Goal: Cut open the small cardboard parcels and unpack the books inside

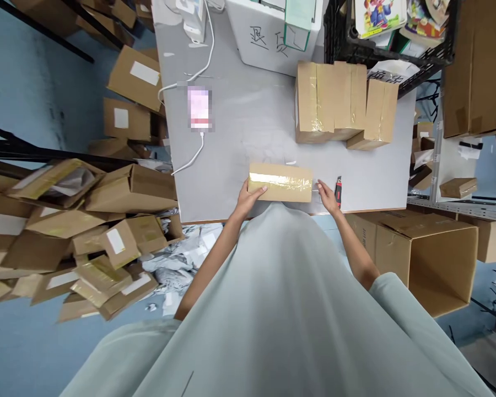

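A small taped cardboard box (280, 183) lies at the front edge of the grey table, shiny clear tape along its top. My left hand (249, 198) grips its left end, thumb on top and fingers at the side. Just off the right end is my right hand (327, 197), its fingers pinched together by a thin pale sliver that I cannot make out. Beside that hand, to the right, rests a red and black utility knife (338, 192).
Several taped boxes (324, 102) stand at the table's back right, before a black crate (391, 52) of books. A white bin (268, 41) is behind. A phone (199, 107) with a cable lies left. Cartons (119, 242) pile up left; an open carton (442, 259) is right.
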Demonstrator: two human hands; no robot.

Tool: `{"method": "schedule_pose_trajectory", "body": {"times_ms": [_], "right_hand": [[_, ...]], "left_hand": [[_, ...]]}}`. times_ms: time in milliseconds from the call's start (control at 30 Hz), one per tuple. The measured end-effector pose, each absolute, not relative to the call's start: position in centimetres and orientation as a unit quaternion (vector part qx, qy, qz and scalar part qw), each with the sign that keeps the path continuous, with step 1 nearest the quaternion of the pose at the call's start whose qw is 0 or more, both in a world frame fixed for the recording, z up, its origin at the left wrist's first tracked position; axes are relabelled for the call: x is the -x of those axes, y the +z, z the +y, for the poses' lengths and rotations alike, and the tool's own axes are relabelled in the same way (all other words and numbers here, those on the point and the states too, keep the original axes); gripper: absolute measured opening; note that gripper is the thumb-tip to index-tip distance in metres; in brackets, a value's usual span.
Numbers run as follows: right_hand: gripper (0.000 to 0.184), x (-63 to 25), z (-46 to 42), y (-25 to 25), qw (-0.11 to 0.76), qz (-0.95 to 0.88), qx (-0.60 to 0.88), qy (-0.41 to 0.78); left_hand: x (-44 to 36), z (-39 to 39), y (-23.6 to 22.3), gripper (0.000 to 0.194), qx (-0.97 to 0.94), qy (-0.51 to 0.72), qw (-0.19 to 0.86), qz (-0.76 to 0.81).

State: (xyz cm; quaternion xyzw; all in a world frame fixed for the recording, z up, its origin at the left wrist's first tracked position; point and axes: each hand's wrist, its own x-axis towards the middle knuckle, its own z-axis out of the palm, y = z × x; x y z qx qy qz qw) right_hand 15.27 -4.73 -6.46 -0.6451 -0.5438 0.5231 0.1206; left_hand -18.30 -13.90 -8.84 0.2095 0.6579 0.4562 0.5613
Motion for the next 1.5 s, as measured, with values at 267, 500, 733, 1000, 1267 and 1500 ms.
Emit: {"method": "schedule_pose_trajectory", "body": {"times_ms": [267,500,733,1000,1267,1500], "right_hand": [[0.106,-12.5,-4.9,-3.1,0.178,-0.578,0.526,0.598],[0.100,-13.3,-0.2,-4.5,0.169,-0.605,0.555,0.546],[0.105,-12.8,-0.8,-5.3,0.164,-0.567,0.542,0.598],[0.108,-12.3,-2.8,-6.1,0.140,-0.548,0.554,0.611],[0.082,-11.8,-3.4,-3.1,0.186,-0.611,0.585,0.500],[0.087,-11.6,-4.0,-3.3,0.185,-0.588,0.613,0.494]], "left_hand": [[20.1,-13.9,-5.6,0.083,-0.318,0.439,0.545,0.640],[20.1,-13.3,-6.4,0.116,-0.320,0.384,0.525,0.689],[17.8,-14.1,-8.3,0.116,-0.288,0.404,0.551,0.671],[16.6,-14.1,-9.6,0.108,-0.270,0.407,0.573,0.658],[19.0,-14.7,-6.4,0.078,-0.324,0.415,0.455,0.718],[19.8,-14.6,-7.0,0.078,-0.307,0.428,0.435,0.731]]}}
